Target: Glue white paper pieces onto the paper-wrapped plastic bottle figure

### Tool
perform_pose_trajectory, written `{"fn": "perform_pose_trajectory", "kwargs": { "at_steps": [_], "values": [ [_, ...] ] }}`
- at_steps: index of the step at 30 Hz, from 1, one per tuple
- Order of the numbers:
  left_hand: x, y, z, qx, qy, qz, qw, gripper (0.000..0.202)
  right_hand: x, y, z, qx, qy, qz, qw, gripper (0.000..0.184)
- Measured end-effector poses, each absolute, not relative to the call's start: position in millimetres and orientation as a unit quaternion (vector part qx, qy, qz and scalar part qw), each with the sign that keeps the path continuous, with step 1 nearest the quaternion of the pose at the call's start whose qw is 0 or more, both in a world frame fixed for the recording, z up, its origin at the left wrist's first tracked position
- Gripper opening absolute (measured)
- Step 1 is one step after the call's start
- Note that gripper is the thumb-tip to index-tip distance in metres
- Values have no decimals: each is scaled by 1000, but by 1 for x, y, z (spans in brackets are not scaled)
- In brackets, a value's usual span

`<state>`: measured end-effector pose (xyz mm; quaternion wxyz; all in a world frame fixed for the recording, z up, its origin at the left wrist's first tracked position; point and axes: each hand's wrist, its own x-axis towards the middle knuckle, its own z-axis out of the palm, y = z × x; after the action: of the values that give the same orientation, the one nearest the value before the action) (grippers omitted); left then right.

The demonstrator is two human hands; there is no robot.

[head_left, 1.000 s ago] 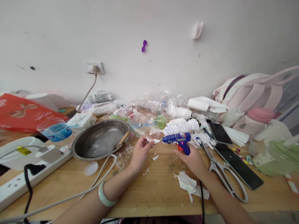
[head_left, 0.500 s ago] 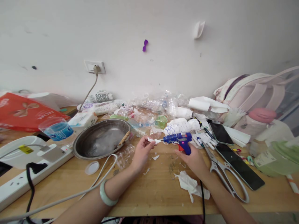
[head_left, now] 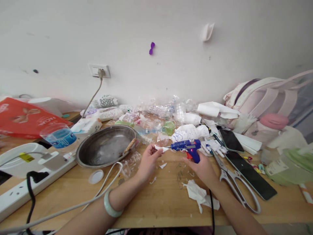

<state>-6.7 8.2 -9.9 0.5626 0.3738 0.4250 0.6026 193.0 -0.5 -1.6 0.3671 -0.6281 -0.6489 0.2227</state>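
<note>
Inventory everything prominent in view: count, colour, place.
Plastic glue gun: one, blue, centre
Torn paper-like scraps: several, white, centre and front
Round metal basin: one, grey, left of centre
Metal scissors: one pair, silver, right
Flat phones: two, black, right
Plastic power strip: one, white, left
Glossy bag: one, red, left
Fabric backpack: one, pale pink, rear right
Crumpled plastic: many pieces, mostly clear, rear
Bow-shaped piece: one, purple, wall
Electric socket: one, white, wall
Wooden table: one, tan, beneath
Left hand: one, bare, pinching scrap
Right hand: one, bare, gripping glue gun
</note>
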Motion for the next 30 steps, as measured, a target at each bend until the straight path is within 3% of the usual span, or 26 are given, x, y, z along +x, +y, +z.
{"fn": "perform_pose_trajectory", "kwargs": {
  "at_steps": [30],
  "values": [
    [-9,10,-13,389,432,616,532,16,193,-2,-1,-626,-656,226,356,27]
  ]
}}
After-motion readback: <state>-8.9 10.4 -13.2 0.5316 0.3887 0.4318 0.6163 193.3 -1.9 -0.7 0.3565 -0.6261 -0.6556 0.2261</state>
